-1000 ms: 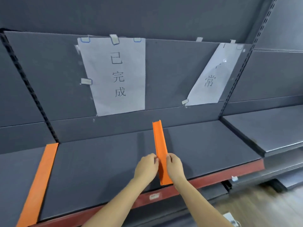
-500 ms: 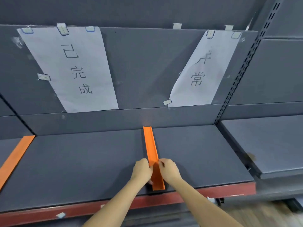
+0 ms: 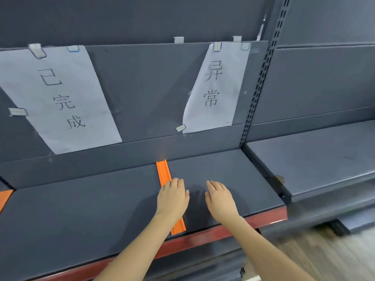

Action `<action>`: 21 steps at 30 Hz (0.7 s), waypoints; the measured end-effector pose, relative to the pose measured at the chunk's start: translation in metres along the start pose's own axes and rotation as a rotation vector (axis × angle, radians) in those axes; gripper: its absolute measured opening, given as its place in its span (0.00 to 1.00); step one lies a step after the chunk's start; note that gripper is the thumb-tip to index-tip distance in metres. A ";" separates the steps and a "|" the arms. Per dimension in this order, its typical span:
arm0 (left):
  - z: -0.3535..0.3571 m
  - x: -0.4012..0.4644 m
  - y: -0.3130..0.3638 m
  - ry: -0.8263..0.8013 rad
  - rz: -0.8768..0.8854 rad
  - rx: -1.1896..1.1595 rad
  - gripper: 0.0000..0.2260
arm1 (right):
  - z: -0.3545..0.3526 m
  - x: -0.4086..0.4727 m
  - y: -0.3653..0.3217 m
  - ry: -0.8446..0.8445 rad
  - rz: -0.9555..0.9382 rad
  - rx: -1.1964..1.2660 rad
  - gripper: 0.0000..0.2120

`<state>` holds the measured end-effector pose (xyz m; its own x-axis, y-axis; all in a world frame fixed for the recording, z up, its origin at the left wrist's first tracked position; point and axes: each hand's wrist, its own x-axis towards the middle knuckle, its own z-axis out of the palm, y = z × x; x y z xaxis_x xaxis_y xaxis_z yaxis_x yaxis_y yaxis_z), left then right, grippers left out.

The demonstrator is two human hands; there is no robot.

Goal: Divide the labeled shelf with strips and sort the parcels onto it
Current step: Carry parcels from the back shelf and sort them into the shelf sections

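2 bare hands lie palm-down over the dark grey shelf, fingers straight and close together, gripping nothing. The left hand rests flat on the middle of the orange strip, covering part of it. The right hand sits just beside it to the right, apart from the strip, fingers extended over bare shelf; whether it touches the surface I cannot tell.

That strip runs from the shelf's red front edge to the back panel, splitting the shelf into 2 bays. No parcel is seen in either bay. At the far left edge a second orange strip shows partly. On the back panel hang 2 taped paper labels: the left label behind the left bay, the right label behind the right bay.
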<state>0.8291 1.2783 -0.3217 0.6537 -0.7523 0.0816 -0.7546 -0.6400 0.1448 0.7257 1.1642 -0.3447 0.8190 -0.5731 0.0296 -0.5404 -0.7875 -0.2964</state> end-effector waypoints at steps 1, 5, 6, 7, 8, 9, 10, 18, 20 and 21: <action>-0.003 0.002 0.008 0.002 0.053 -0.014 0.21 | -0.008 -0.008 0.010 0.029 0.042 -0.004 0.22; -0.013 0.016 0.061 -0.023 0.270 -0.005 0.23 | -0.042 -0.050 0.066 0.159 0.247 -0.024 0.23; -0.015 0.020 0.079 -0.032 0.334 -0.016 0.23 | -0.052 -0.064 0.082 0.208 0.304 -0.030 0.23; -0.016 0.023 0.100 -0.039 0.400 -0.039 0.23 | -0.062 -0.081 0.098 0.256 0.361 -0.033 0.22; -0.018 0.023 0.123 -0.056 0.462 -0.066 0.23 | -0.073 -0.100 0.113 0.294 0.415 -0.039 0.22; -0.020 0.021 0.149 -0.078 0.521 -0.093 0.23 | -0.084 -0.120 0.127 0.318 0.475 -0.045 0.21; -0.022 0.018 0.174 -0.092 0.577 -0.115 0.23 | -0.096 -0.139 0.141 0.337 0.534 -0.050 0.21; -0.031 0.000 0.383 -0.043 0.918 -0.135 0.21 | -0.172 -0.233 0.257 0.502 0.798 -0.048 0.20; -0.024 -0.004 0.434 -0.038 0.961 -0.139 0.20 | -0.184 -0.245 0.298 0.507 0.814 -0.068 0.21; -0.018 -0.005 0.461 -0.039 0.978 -0.141 0.20 | -0.190 -0.250 0.322 0.509 0.824 -0.072 0.21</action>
<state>0.4789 0.9893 -0.2371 -0.2579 -0.9461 0.1957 -0.9461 0.2884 0.1475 0.3105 1.0111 -0.2657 0.0059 -0.9673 0.2537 -0.9315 -0.0976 -0.3503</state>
